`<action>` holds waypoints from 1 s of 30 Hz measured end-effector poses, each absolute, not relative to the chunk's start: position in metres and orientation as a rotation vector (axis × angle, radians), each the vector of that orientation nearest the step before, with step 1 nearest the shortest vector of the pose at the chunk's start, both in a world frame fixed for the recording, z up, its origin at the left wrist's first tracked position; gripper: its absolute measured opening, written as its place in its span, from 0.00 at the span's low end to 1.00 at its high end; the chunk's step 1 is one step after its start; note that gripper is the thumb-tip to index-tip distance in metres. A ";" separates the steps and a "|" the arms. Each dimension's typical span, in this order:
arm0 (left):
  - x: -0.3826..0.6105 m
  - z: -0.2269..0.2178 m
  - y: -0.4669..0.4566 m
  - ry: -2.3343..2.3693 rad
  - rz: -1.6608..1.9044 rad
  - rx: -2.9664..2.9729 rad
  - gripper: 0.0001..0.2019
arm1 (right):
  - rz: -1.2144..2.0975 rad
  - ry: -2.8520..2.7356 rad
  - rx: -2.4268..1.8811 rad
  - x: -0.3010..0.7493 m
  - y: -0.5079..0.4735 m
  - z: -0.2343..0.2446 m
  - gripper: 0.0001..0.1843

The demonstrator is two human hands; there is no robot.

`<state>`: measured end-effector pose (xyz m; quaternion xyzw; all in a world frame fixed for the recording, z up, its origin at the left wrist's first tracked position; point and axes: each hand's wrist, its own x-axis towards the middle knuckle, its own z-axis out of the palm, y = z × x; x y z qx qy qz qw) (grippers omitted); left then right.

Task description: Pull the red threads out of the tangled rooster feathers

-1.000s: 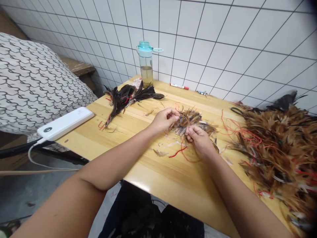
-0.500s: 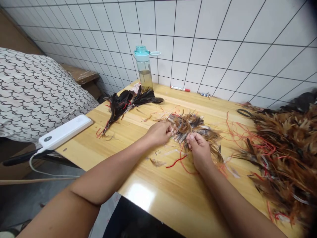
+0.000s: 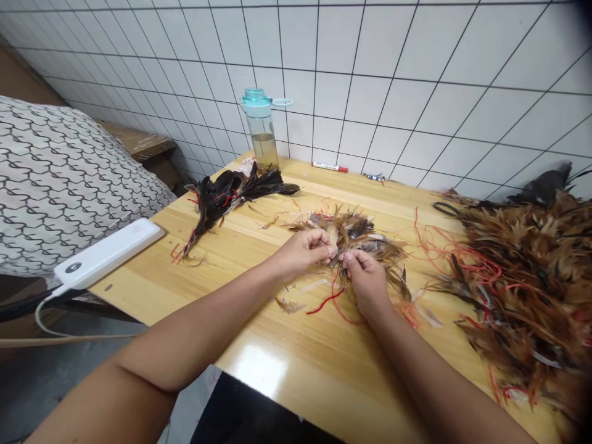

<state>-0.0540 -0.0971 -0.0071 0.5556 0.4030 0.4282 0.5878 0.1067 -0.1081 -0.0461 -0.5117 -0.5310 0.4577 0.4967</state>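
Observation:
A loose heap of brown and grey feathers (image 3: 351,228) lies on the wooden table (image 3: 240,277) in front of me. My left hand (image 3: 311,250) is at its near left side, thumb and fingertips pinched together; what sits between them is too small to make out. Close beside it, my right hand (image 3: 365,275) pinches at the near edge of the heap, fingertips almost touching the left ones. Its grip seems to be on a feather, whose base is hidden by the fingers. A red string (image 3: 324,303) trails from under the heap toward me.
Black feathers (image 3: 217,200) tied with red lie at the left, near a water bottle (image 3: 263,139). A big pile of brown feathers (image 3: 531,265) with red strings (image 3: 472,259) covers the right side. A red-capped marker (image 3: 329,166) lies by the wall; a white power bank (image 3: 111,250) rests at the left edge.
My left hand has moved right and slightly up, over the heap toward my right hand. My right hand stays nearly in place. The whole view has shifted slightly.

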 end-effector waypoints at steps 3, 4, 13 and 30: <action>-0.048 -0.013 -0.100 0.966 0.992 1.288 0.17 | 1.069 -1.301 -1.259 0.107 -0.107 -0.047 0.14; -0.047 -0.015 -0.100 0.980 0.997 1.292 0.17 | 1.060 -1.306 -1.264 0.107 -0.107 -0.048 0.14; -0.050 -0.024 -0.095 1.110 1.025 1.534 0.10 | 1.107 -1.353 -1.249 0.107 -0.105 -0.048 0.11; -0.049 -0.027 -0.097 1.159 1.026 1.529 0.13 | 1.008 -1.447 -1.235 0.106 -0.104 -0.052 0.11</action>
